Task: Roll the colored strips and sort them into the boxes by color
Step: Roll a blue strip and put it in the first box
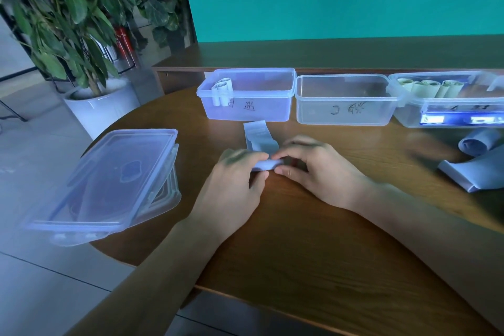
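Observation:
A pale blue strip lies on the table's middle, its near end wound into a small roll. My left hand and my right hand both pinch that roll from its two ends. Behind it stand three clear boxes in a row. The left box holds a few pale rolled strips in its left corner. Nothing shows inside the middle box. The right box holds several greenish rolls.
More pale blue strips, partly curled, lie at the table's right edge. A stack of clear lids and boxes sits on the table's left rim, overhanging it. A potted plant stands on the floor to the left.

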The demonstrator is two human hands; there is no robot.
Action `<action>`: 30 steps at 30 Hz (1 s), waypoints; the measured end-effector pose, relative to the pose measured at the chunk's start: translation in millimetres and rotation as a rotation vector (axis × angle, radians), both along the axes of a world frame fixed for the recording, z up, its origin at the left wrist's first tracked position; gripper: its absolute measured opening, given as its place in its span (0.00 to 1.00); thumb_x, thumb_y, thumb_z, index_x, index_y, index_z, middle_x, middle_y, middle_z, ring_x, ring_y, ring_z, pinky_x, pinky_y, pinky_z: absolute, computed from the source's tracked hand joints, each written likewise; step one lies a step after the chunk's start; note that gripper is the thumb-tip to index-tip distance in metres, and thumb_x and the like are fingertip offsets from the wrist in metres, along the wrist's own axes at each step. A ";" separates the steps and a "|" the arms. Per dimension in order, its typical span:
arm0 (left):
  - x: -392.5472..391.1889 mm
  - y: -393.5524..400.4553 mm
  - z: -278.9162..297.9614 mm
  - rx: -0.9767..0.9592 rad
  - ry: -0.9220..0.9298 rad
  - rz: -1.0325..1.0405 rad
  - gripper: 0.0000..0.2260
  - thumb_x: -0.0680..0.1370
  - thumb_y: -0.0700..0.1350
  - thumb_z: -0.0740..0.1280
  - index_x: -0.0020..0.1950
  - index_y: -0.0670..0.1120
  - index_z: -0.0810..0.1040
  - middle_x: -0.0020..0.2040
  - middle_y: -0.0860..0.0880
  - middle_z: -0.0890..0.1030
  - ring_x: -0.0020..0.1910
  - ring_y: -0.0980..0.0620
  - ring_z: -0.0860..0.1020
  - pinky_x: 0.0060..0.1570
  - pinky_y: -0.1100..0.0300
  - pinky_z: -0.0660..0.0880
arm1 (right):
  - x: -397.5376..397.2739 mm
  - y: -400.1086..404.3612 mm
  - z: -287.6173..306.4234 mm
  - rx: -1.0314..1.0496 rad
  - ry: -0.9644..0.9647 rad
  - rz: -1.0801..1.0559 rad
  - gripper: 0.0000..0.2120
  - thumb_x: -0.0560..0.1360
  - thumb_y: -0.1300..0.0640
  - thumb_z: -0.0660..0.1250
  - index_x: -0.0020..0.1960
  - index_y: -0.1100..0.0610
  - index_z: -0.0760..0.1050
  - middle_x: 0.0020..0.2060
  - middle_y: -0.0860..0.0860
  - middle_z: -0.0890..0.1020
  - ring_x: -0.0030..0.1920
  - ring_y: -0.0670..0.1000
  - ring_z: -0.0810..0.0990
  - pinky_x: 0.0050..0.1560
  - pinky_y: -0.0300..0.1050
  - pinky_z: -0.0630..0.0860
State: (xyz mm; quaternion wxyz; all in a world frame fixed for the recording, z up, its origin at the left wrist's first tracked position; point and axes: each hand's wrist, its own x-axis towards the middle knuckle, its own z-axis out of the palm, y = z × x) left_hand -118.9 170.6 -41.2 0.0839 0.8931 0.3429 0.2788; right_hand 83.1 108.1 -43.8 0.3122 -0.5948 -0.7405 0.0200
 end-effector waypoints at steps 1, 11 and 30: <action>0.0 -0.1 0.6 0.013 -0.015 0.007 0.14 0.81 0.49 0.66 0.66 0.52 0.78 0.60 0.55 0.79 0.53 0.63 0.68 0.49 0.78 0.61 | 0.5 1.4 -0.4 -0.002 -0.005 0.001 0.12 0.80 0.52 0.69 0.62 0.51 0.80 0.55 0.44 0.78 0.55 0.46 0.78 0.56 0.51 0.78; 0.2 6.8 0.9 -0.030 -0.009 0.011 0.14 0.83 0.48 0.64 0.69 0.51 0.77 0.65 0.56 0.77 0.62 0.57 0.70 0.54 0.71 0.58 | 0.3 7.2 1.2 0.051 0.035 -0.019 0.12 0.80 0.54 0.70 0.62 0.53 0.81 0.55 0.44 0.78 0.53 0.44 0.78 0.58 0.45 0.77; 11.1 16.2 1.4 -0.005 0.008 0.039 0.15 0.82 0.47 0.63 0.69 0.49 0.75 0.67 0.53 0.75 0.66 0.53 0.69 0.63 0.60 0.69 | 3.8 23.9 -1.6 0.102 0.021 -0.046 0.11 0.81 0.54 0.68 0.62 0.53 0.81 0.56 0.45 0.79 0.49 0.43 0.77 0.55 0.47 0.78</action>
